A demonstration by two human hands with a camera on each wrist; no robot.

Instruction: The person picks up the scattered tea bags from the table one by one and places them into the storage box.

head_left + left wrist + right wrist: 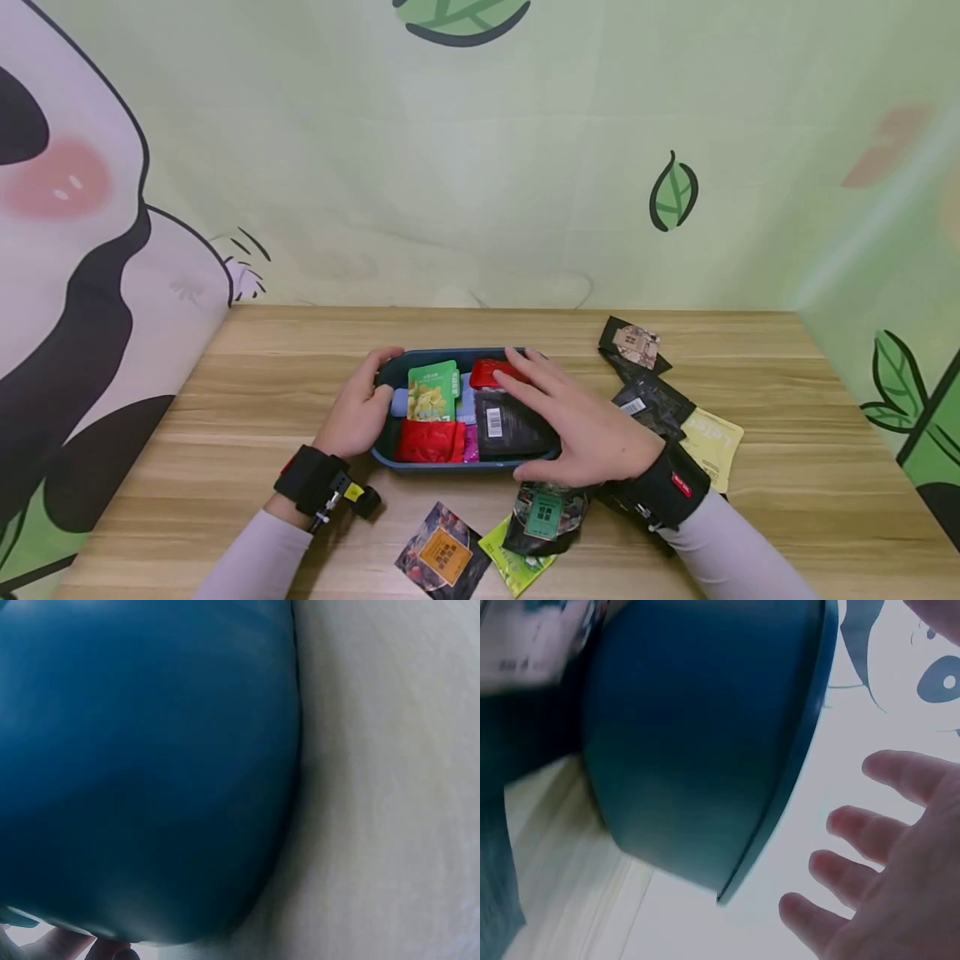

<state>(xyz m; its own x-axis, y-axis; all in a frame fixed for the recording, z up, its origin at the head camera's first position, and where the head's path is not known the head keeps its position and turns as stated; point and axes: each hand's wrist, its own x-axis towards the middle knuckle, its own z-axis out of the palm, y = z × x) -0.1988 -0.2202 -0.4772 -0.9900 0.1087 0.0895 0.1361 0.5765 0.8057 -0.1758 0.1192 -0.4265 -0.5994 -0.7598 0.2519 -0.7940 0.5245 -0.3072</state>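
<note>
Smooth blue bin (150,765), spread fingers (844,877); glossy packets (431,442)

Left forearm in light sleeve (255,557), angled up and inward; black band (306,481) round wrist. Left hand (352,421) in a grip, thumb (377,408) on inner side, fingers mostly hidden in head view; only bits of fingers (56,945) at bottom corner of left wrist view. Right forearm, matching sleeve (731,546), slants up-left; black wristband (672,483) with red tag (681,484). Right hand (585,429) back up, fingers (844,876) extended and spread, thumb (542,472) apart from them.
</note>
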